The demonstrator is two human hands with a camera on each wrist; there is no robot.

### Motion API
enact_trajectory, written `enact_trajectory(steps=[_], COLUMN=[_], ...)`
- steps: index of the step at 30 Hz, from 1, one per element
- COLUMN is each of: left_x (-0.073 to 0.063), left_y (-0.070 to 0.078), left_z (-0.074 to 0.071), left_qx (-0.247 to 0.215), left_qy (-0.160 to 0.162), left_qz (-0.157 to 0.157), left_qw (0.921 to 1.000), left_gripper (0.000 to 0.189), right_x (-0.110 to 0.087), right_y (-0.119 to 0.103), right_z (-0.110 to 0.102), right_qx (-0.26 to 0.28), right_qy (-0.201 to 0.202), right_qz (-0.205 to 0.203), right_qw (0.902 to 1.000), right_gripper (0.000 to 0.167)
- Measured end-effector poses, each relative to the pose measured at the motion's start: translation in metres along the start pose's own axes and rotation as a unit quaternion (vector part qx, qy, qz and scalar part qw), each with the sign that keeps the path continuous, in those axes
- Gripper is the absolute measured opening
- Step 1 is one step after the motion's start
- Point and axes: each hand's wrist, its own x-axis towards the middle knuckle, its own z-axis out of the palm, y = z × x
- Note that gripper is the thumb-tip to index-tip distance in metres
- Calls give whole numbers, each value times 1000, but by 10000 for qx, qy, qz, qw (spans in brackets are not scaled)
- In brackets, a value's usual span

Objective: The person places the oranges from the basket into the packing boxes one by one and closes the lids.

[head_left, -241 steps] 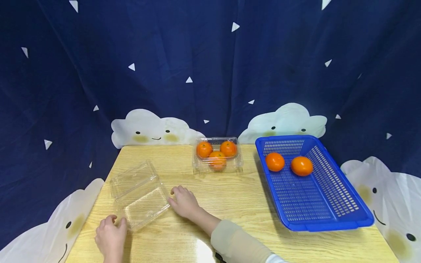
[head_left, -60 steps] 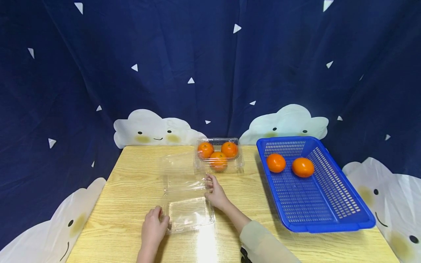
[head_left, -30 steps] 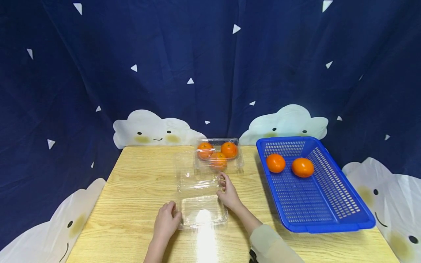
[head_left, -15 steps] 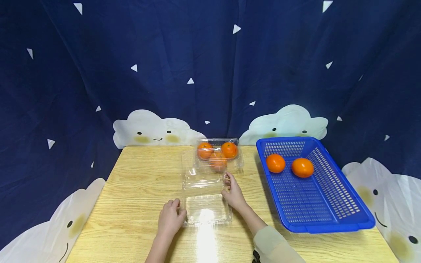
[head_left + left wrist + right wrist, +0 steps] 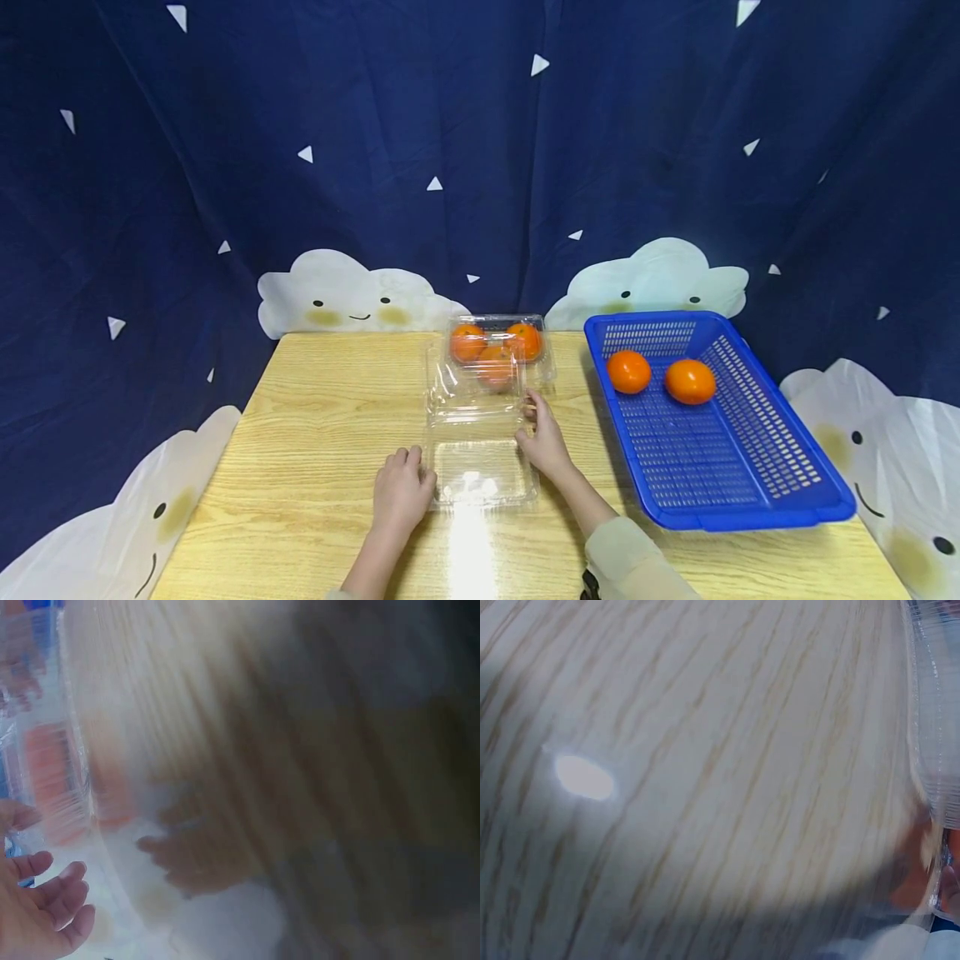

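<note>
In the head view a clear plastic clamshell container (image 5: pixel 483 471) stands with its lid (image 5: pixel 476 379) folded back, between my two hands. My left hand (image 5: pixel 401 487) holds its left side low down, the fingers curled at the edge. The right hand (image 5: pixel 546 437) holds the right side, thumb and fingers apart along the rim. No fruit lies inside this container. Behind it, a second clear container (image 5: pixel 550 367) holds three oranges (image 5: pixel 523 340), seen partly through the raised lid. In the left wrist view, the left fingers (image 5: pixel 64 900) are loosely bent beside the clear plastic.
On the right stands a blue perforated basket (image 5: pixel 720 508) with two oranges (image 5: pixel 690 382) in it. The wooden table (image 5: pixel 315 433) shines near its front. A navy curtain (image 5: pixel 375 125) with white triangles and cloud shapes hangs behind.
Both hands have brought the open clamshell container rightward from the left of the table and turned it straight. Over the last second it has shifted slightly further right. The basket and oranges stay put.
</note>
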Motion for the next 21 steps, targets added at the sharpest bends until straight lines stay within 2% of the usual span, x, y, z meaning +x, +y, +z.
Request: enact_trajectory(steps=[10, 21], left_x=[5, 10], left_y=[11, 18], left_z=[3, 9], left_qx=[587, 700], left_qy=[-171, -128], left_qz=[186, 245], left_qw=[9980, 9972], left_gripper=[30, 24], right_x=[0, 2], right_y=[3, 8], right_z=[-8, -15], right_qx=[-63, -192], right_qy=[293, 425], right_qz=[-249, -209], right_qw=[9992, 9987], right_gripper=[69, 70])
